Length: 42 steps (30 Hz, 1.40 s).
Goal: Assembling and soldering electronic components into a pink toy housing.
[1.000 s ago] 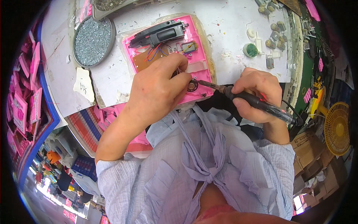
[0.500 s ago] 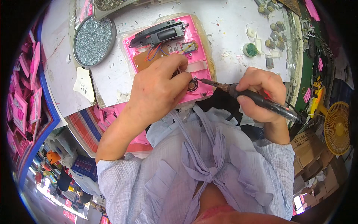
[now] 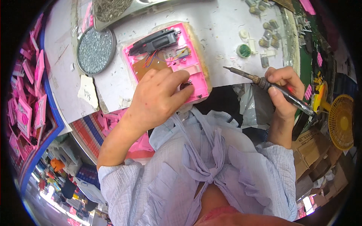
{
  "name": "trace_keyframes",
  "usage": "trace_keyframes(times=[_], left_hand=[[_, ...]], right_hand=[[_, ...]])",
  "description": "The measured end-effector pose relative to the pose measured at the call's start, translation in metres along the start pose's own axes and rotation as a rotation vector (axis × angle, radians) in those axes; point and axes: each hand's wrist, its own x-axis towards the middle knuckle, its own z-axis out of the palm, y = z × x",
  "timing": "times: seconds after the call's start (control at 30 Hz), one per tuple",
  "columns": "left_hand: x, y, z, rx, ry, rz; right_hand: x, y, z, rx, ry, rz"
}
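Observation:
A pink plastic case half [image 3: 201, 83] lies open at the table's front edge. Inside it sit a long black plastic part [image 3: 154, 42], a brown circuit board [image 3: 142, 68] with red and blue wires, and a small metal motor [image 3: 183, 52]. My left hand [image 3: 154, 94] reaches over the case's near end, its thumb and forefinger closed about a small round speaker [image 3: 184, 86], mostly hidden by the fingers. In my right hand [image 3: 285, 86] is a soldering iron [image 3: 262, 81], gripped by its black handle. The iron's tip points left over the table, apart from the case.
A round dish of small screws [image 3: 96, 49] stands at the left, below a metal tray [image 3: 145, 12]. Several small motors [image 3: 269, 35] and a green-filled little pot [image 3: 243, 51] lie at the right. Pink parts [image 3: 28, 107] fill a blue-edged bin; a yellow fan [image 3: 342, 120] stands far right.
My right hand has drawn the soldering iron away from the speaker, to the right. My left fingers have shifted down onto the speaker, covering most of it.

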Motion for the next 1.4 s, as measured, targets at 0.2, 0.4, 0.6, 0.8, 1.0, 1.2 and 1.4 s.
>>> trace_keyframes(times=[0.2,0.4,0.6,0.8,1.0,1.2,1.4], left_hand=[[0.001,0.004,0.016,0.080,0.060,-0.043],[-0.001,0.034,0.031,0.181,0.174,-0.244],[-0.019,0.035,0.038,0.141,0.205,-0.378],[-0.029,0.014,0.014,0.041,0.412,-0.395],[-0.034,0.010,0.003,0.018,0.254,-0.315],[-0.019,-0.004,0.004,0.126,0.133,-0.125],[-0.022,-0.006,0.002,0.060,0.197,-0.138]], right_hand=[[-0.003,-0.014,-0.040,-0.026,0.229,-0.022],[0.025,-0.025,-0.170,-0.053,1.075,-0.369],[0.042,0.003,-0.261,-0.446,1.055,-0.306],[0.058,0.038,-0.292,-0.014,1.013,0.107],[0.027,0.033,-0.161,0.678,0.554,0.028],[0.044,0.023,0.028,-0.192,0.106,-0.008],[0.083,0.024,0.104,-0.807,-0.141,-0.286]])
